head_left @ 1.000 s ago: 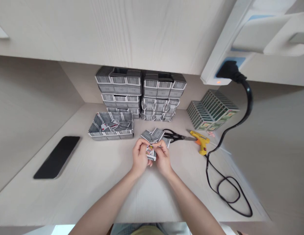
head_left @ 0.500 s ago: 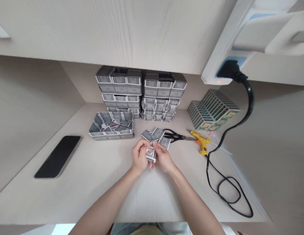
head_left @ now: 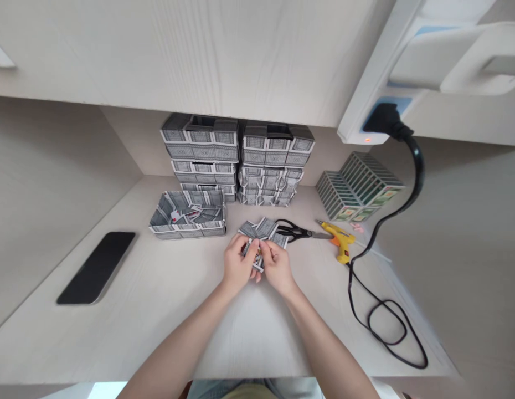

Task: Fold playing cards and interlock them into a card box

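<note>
Between my two hands is a playing card [head_left: 257, 265] with patterned grey edges and a bit of its printed face showing. My left hand [head_left: 238, 259] is closed on its left side, the thumb lying over the top. From the other side my right hand [head_left: 277, 268] pinches it with thumb and fingers. Much of the card is hidden by the fingers. Just beyond my hands lie several loose playing cards [head_left: 266, 226], backs up. Black-handled scissors [head_left: 297, 230] lie beside them, blades toward the right.
An open card-built box [head_left: 189, 228] with cards inside stands left. Stacked card boxes [head_left: 203, 145] line the back. Right are a yellow glue gun [head_left: 341, 239], its black cord [head_left: 352, 299] and green-striped boxes [head_left: 357, 185]. A phone [head_left: 97, 267] lies left; a power strip [head_left: 365, 130] hangs above.
My left thumb has moved inward over the card, and my right fingers have curled in closer. Less of the card's printed face shows now. The other objects stay in place.
</note>
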The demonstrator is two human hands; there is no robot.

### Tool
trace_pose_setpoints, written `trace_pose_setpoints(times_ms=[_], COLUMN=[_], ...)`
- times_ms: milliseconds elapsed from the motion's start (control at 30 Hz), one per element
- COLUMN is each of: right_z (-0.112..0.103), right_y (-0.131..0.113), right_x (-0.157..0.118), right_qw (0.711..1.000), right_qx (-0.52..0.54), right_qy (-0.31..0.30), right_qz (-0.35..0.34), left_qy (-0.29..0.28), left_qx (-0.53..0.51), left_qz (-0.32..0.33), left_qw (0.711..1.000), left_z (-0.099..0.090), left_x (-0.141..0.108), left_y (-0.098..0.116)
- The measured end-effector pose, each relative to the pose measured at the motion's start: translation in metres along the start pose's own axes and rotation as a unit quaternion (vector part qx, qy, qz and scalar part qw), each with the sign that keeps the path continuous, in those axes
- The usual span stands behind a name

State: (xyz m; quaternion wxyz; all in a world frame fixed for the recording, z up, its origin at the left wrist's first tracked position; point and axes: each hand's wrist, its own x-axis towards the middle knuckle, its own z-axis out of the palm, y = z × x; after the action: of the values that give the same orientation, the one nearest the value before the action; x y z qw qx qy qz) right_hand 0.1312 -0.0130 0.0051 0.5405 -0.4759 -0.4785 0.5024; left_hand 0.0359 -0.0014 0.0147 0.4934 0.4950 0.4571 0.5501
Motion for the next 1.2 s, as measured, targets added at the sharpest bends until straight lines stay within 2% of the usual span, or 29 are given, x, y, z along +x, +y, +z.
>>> trace_pose_setpoints(times_ms=[167, 367, 500, 667, 767, 833, 933, 1000, 1100, 1200], right_z=[-0.001, -0.001, -0.006, -0.009, -0.007, -0.004, -0.002, -0.001, -0.003, -0.005], right_y=[0.002, 0.001, 0.004, 0.005, 0.003, 0.002, -0.001, -0.003, -0.004, -0.004], right_x=[-0.002, 0.0, 0.004, 0.004, 0.001, -0.001, -0.003, -0.003, -0.002, -0.002], right_qw=[0.996, 0.999, 0.998, 0.989, 0.989, 0.989, 0.993, 0.997, 0.998, 0.997], right_qx=[-0.046, -0.019, -0.035, -0.094, -0.102, -0.104, -0.084, -0.059, -0.049, -0.059], right_qy=[0.062, 0.003, 0.018, 0.017, 0.012, 0.007, 0.0, -0.003, 0.0, 0.011], right_qz=[-0.046, -0.028, -0.054, -0.109, -0.111, -0.106, -0.081, -0.059, -0.047, -0.042], left_qy=[0.027, 0.039, 0.019, 0.022, 0.034, 0.04, 0.038, 0.033, 0.027, 0.037], left_qx=[0.029, 0.055, 0.029, -0.083, -0.138, -0.138, -0.049, 0.053, 0.161, 0.249], left_qz=[0.03, 0.061, 0.033, -0.029, -0.066, -0.083, -0.059, 0.003, 0.08, 0.147], left_qw=[0.999, 0.996, 0.999, 0.996, 0.988, 0.986, 0.996, 0.998, 0.983, 0.957], left_z=[-0.001, -0.003, -0.004, -0.002, -0.002, -0.002, -0.005, -0.006, -0.007, -0.008], left_x=[0.003, 0.007, 0.008, 0.009, 0.01, 0.011, 0.012, 0.011, 0.008, 0.007], left_y=[-0.001, -0.003, -0.005, -0.011, -0.012, -0.01, -0.004, -0.001, -0.001, -0.005])
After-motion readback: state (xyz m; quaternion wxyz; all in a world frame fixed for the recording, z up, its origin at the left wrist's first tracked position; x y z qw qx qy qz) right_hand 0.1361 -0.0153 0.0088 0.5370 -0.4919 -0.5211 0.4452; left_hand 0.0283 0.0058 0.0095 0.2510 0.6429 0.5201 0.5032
